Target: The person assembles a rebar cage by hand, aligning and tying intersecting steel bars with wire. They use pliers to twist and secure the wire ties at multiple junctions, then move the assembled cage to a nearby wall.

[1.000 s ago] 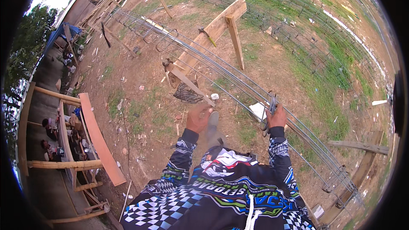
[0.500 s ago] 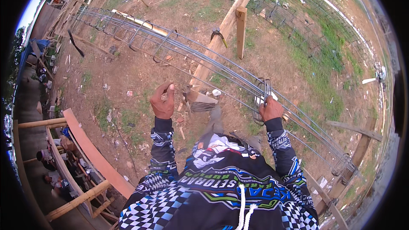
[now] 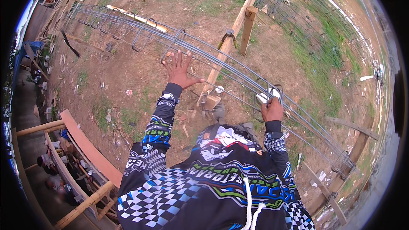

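One long, grey rebar cage (image 3: pixel 204 55)

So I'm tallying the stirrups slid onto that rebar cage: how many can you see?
About 7: six spaced along the rebar cage beyond the left hand, one at the right hand; more may be hidden.

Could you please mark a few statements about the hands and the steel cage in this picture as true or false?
1. The left hand is spread open, fingers apart. True.
2. The right hand is closed on a loop of the rebar cage. True.
3. The rebar cage stands upright in the ground. False: it lies lengthwise, propped on a wooden trestle.
4. The left hand holds a hammer. False: it holds nothing and reaches toward the cage bars.
5. The ground under the cage is bare dirt with patches of grass. True.
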Demonstrator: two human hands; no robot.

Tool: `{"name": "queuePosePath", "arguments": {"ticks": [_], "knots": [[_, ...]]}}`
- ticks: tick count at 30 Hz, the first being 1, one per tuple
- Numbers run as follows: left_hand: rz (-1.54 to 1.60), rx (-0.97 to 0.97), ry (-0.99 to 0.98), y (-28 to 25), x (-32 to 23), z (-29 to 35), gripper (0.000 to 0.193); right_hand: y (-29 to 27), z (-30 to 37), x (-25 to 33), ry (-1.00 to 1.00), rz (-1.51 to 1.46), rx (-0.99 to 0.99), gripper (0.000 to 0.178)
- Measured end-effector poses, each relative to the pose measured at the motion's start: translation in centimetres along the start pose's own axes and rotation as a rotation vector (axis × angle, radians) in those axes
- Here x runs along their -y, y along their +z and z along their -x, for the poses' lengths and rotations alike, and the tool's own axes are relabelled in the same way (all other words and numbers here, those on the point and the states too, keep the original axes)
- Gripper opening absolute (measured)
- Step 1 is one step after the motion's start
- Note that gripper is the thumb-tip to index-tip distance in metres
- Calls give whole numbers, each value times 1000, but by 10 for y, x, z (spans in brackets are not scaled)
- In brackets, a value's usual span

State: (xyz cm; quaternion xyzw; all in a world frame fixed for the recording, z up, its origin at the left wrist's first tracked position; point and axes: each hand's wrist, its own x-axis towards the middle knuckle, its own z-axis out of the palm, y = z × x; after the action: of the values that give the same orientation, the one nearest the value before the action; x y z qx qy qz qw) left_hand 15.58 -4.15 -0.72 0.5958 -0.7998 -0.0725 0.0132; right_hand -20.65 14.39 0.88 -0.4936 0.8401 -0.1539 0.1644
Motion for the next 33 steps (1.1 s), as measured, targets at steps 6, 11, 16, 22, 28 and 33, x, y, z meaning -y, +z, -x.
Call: {"name": "queuePosePath", "arguments": {"ticks": [6, 11, 16, 22, 28, 33], "knots": [[67, -76, 45, 15, 3, 0, 128, 2, -2, 0, -3, -9, 15, 24], [65, -53, 28, 8, -1, 1, 128, 6, -16, -3, -29, -75, 80, 22], [96, -129, 55, 11, 3, 4, 126, 1, -43, 28, 158, -625, 329, 26], [259, -282, 38, 9, -13, 10, 81, 30, -76, 96, 197, -1013, 440, 29], [832, -133, -127, -27, -46, 17, 38, 70, -88, 158, 203, -1107, 578, 25], [1325, 234, -173, -21, -66, -7, 37, 59, -82, 186, 85, -1181, 702, 26]]}}
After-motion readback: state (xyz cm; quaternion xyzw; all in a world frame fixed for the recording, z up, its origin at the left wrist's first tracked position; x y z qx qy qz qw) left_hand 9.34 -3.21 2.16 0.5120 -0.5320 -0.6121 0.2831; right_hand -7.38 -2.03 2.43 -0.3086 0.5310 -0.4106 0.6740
